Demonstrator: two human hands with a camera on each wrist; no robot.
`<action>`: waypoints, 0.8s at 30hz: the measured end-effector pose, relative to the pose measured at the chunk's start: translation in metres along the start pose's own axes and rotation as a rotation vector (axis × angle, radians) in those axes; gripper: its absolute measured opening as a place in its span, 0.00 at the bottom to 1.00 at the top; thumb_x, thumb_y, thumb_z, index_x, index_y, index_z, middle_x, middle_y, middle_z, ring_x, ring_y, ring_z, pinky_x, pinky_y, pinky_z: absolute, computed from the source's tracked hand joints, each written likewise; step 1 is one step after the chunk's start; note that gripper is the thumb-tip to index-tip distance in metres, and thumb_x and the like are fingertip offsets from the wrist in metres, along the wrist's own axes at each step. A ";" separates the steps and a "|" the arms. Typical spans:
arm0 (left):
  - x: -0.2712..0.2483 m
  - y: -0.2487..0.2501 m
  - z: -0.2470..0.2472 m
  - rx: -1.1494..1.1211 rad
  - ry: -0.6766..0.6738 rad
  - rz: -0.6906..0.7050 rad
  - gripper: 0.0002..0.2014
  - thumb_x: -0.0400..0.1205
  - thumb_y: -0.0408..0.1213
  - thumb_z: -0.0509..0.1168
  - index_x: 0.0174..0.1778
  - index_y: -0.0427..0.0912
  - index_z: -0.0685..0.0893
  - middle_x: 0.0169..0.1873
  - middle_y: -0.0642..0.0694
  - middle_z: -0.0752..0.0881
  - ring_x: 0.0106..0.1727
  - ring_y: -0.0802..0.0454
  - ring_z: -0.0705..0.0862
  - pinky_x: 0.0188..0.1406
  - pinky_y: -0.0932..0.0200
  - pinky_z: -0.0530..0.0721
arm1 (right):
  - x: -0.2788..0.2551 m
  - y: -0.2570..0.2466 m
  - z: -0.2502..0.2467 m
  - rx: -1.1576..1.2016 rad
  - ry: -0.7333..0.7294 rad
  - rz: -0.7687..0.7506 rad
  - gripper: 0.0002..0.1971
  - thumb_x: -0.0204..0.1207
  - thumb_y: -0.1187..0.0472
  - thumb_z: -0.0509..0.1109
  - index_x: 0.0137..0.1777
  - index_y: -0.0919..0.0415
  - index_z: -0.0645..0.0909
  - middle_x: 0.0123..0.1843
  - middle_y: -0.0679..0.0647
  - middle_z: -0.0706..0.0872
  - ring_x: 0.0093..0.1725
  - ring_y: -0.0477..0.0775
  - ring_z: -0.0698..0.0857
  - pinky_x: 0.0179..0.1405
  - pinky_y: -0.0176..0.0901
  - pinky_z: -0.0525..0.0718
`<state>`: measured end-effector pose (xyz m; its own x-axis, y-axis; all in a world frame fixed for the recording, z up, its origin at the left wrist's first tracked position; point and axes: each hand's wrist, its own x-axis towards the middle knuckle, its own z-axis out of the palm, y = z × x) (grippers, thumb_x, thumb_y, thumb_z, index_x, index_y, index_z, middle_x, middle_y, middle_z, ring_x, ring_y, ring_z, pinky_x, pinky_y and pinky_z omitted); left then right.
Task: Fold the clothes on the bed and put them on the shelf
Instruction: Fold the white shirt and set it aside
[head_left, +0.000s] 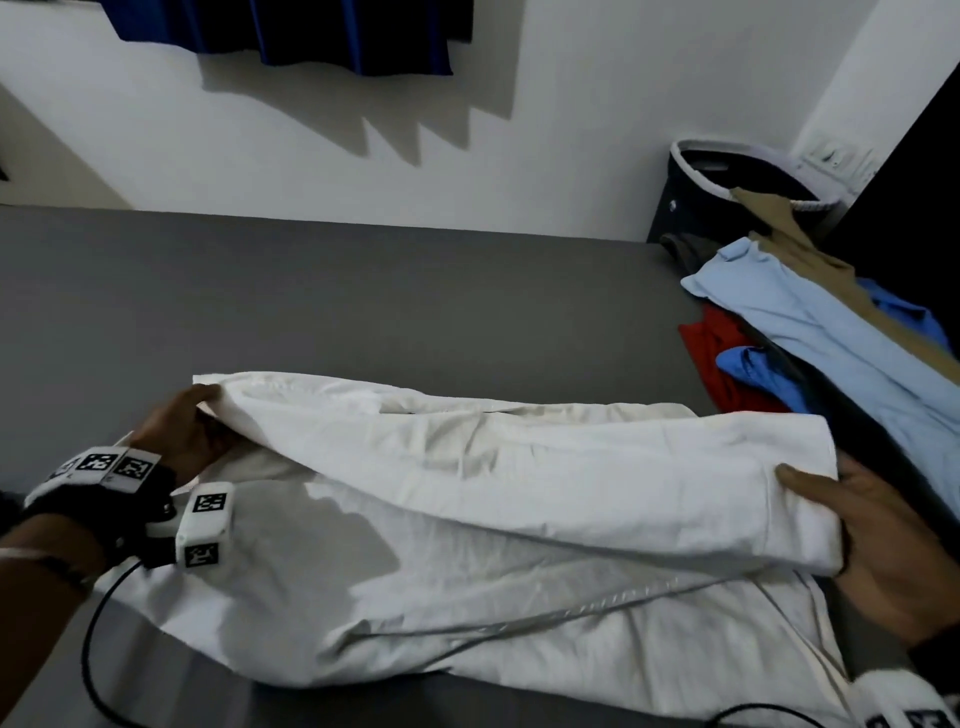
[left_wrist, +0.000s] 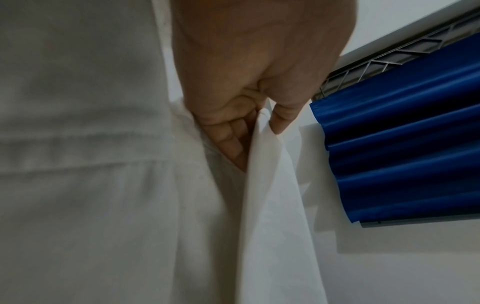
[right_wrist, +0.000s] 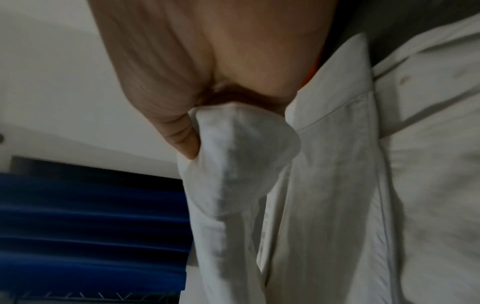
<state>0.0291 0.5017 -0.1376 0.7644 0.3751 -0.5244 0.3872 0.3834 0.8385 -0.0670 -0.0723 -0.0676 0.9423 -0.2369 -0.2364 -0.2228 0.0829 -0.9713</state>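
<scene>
The white garment (head_left: 519, 493) lies lengthwise across the grey bed (head_left: 363, 291), its long fold strung between the left hand (head_left: 182, 436) and right hand (head_left: 893, 551), each pinching one end, equally near.

White garment (head_left: 519, 488) spread across the near side of the grey bed (head_left: 363, 291), one long section lifted and doubled over the flat part, crumpled and creased. Heaped at the bed's far right corner: light blue shirt (head_left: 831, 332), red piece (head_left: 722, 353), tan piece (head_left: 800, 244), brighter blue piece (head_left: 753, 369).
</scene>
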 end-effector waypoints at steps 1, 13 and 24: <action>-0.001 -0.001 0.001 0.009 -0.008 -0.013 0.14 0.88 0.39 0.54 0.52 0.32 0.79 0.26 0.41 0.89 0.40 0.45 0.86 0.63 0.48 0.76 | 0.001 0.005 -0.002 -0.018 0.005 0.022 0.17 0.74 0.64 0.69 0.63 0.59 0.84 0.59 0.55 0.90 0.57 0.54 0.89 0.54 0.57 0.86; 0.013 -0.008 -0.004 0.088 -0.024 0.003 0.18 0.88 0.44 0.55 0.45 0.33 0.80 0.29 0.37 0.89 0.29 0.46 0.89 0.65 0.48 0.75 | 0.050 0.021 -0.026 -0.749 0.300 -0.204 0.12 0.76 0.50 0.74 0.41 0.60 0.81 0.40 0.57 0.87 0.44 0.62 0.85 0.43 0.48 0.80; 0.018 -0.010 -0.012 0.239 0.047 -0.019 0.23 0.85 0.48 0.61 0.46 0.28 0.84 0.32 0.32 0.90 0.32 0.41 0.91 0.51 0.45 0.82 | 0.174 0.018 0.031 -1.047 -0.123 -0.070 0.30 0.77 0.62 0.74 0.78 0.66 0.70 0.58 0.60 0.84 0.63 0.59 0.82 0.62 0.45 0.75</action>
<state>0.0334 0.5148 -0.1569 0.7331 0.4109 -0.5419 0.5162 0.1825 0.8368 0.1002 -0.0823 -0.1249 0.9672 -0.1040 -0.2318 -0.2159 -0.8174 -0.5341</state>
